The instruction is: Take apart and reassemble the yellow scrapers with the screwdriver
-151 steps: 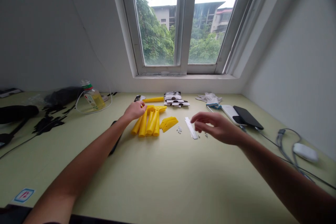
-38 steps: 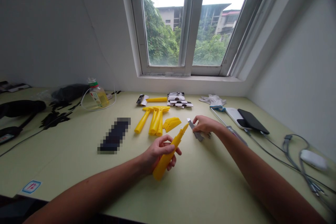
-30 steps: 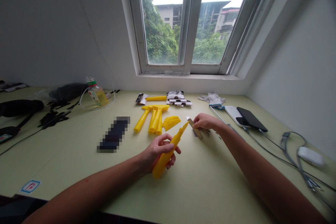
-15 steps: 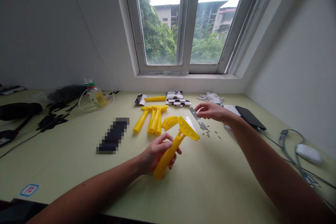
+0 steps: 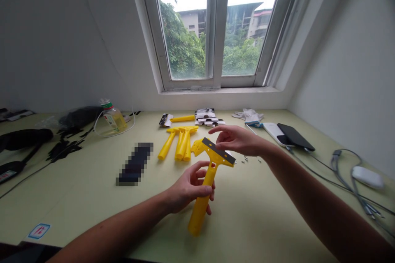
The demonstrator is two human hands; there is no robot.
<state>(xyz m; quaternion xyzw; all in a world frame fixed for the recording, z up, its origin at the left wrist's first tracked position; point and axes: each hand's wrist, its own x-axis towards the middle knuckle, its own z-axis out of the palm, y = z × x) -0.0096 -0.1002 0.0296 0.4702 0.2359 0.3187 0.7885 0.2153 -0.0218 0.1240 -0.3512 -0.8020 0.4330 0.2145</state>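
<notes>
My left hand (image 5: pixel 191 187) is wrapped round the handle of a yellow scraper (image 5: pixel 202 209), which leans with its wide head up and away from me. A dark, slotted scraper blade (image 5: pixel 210 144) lies across that head. My right hand (image 5: pixel 236 139) pinches at the blade from above, thumb tip on it and index finger stretched to the left. Behind the head are loose yellow plastic pieces (image 5: pixel 196 147), partly hidden. Several more yellow scraper handles (image 5: pixel 182 144) lie just left of them. A few small screws (image 5: pixel 245 159) are scattered under my right hand.
At the back lie a packaged yellow scraper (image 5: pixel 182 118), black-and-white packets (image 5: pixel 206 117) and gloves (image 5: pixel 248 116). A bottle (image 5: pixel 114 117) and a pixelated dark object (image 5: pixel 135 164) are on the left. On the right are a black phone (image 5: pixel 294 136), cables (image 5: pixel 347 181) and a white case (image 5: pixel 367 177).
My right hand has brought the blade from the table, left and toward me, onto the scraper's head. My left hand has turned the scraper more upright and drawn it slightly nearer.
</notes>
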